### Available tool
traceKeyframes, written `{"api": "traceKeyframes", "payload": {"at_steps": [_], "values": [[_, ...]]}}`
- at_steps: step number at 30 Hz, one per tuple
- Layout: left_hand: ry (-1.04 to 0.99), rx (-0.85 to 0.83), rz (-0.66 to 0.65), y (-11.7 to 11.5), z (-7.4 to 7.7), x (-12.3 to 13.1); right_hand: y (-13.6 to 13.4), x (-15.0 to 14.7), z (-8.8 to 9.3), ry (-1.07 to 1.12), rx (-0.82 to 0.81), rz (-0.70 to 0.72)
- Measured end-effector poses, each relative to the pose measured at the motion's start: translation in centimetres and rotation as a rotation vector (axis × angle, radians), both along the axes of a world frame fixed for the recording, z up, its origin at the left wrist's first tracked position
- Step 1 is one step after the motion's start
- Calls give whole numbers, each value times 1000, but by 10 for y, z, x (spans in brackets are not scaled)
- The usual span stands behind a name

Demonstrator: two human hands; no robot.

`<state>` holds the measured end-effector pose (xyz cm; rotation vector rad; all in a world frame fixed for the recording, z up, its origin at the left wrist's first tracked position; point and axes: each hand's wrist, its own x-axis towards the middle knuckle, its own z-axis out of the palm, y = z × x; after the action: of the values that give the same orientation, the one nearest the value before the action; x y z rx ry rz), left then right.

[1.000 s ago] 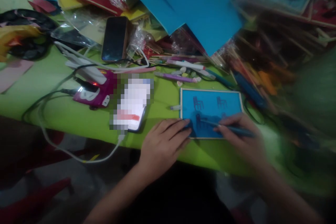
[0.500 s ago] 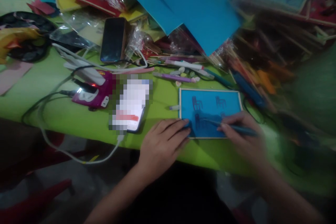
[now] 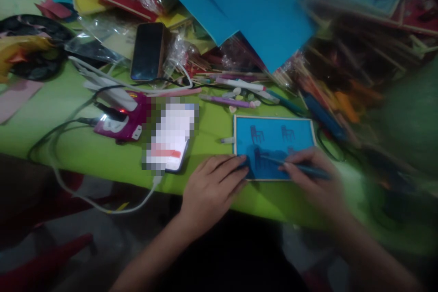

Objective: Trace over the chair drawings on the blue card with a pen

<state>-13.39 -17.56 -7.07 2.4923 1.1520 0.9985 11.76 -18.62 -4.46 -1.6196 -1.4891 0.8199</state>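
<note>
A blue card (image 3: 273,133) edged with thin pale sticks lies near the table's front edge. Several small dark chair drawings (image 3: 257,134) are on it. My left hand (image 3: 215,183) lies flat with fingers stretched out, its fingertips on the card's lower left corner. A blue pen (image 3: 310,169) is pinched in my right hand (image 3: 316,178), its tip at the lower left chair drawing. My right fingers partly cover the lower right drawing. A pen cap (image 3: 227,140) lies against the card's left edge.
Left of the card lies a lit phone (image 3: 173,137) on a white cable. Beyond it are a magenta power strip (image 3: 128,123) and a dark phone (image 3: 148,50). Markers (image 3: 241,84), blue sheets (image 3: 246,9) and sticks crowd the back. A black plate (image 3: 37,66) sits far left.
My right hand and the pen have shifted slightly left over the card. My left hand and the card have stayed in place.
</note>
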Motion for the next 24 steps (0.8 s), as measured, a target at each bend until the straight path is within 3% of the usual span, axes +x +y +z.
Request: {"api": "traceKeyframes", "payload": {"at_steps": [8, 24], "values": [[-3, 3, -2, 0, -1, 0, 2, 1, 2, -10, 20, -59], [-6, 0, -1, 0, -2, 0, 2, 0, 4, 56, -25, -31]]}}
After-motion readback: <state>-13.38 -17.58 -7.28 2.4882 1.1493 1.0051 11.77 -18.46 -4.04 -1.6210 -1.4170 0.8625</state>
